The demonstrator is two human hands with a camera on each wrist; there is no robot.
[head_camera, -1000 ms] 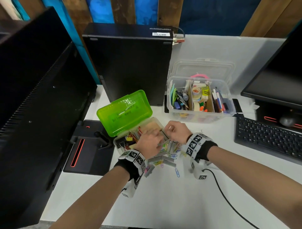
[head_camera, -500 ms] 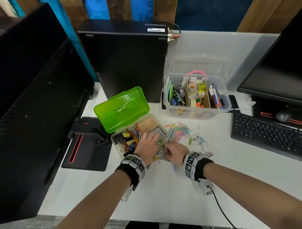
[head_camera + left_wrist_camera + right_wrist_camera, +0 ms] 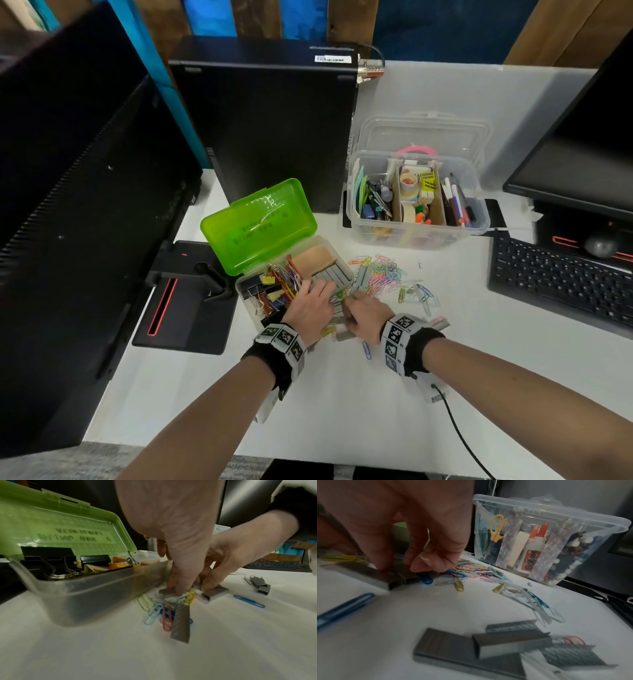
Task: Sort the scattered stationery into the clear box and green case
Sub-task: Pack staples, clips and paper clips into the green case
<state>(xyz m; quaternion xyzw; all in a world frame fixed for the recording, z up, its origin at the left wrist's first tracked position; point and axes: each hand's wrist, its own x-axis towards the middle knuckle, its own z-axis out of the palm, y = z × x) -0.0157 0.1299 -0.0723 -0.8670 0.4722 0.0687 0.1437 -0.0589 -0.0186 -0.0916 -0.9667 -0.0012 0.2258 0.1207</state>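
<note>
The white table (image 3: 342, 404) carries all items. In the head view, a black computer tower (image 3: 267, 130) stands at 12 o'clock, a monitor (image 3: 75, 205) at 9 o'clock, and a keyboard (image 3: 561, 277) at 3 o'clock.

The clear box (image 3: 476, 219) sits at 1 o'clock, lid off behind it, divided and loaded with pens, tape, glue and scissors.

The green case (image 3: 257, 222) sits at 11 o'clock of the hands, lid raised; its tray holds binder clips and staple strips.

The left hand (image 3: 310, 308) is beside the case's near right corner, fingers pointing down and pressing on a staple strip (image 3: 167, 592) on the table. Whether it grips the strip cannot be told.

The right hand (image 3: 368, 317) touches the left, fingers curled, thumb and fingertips pinching a staple strip (image 3: 215, 592) against the table.

Coloured paper clips (image 3: 387, 275) lie scattered at 12 to 2 o'clock of the hands. Loose staple strips (image 3: 505, 645) lie near the right wrist. A single blue paper clip (image 3: 366, 350) lies at 6 o'clock of the right hand.
</note>
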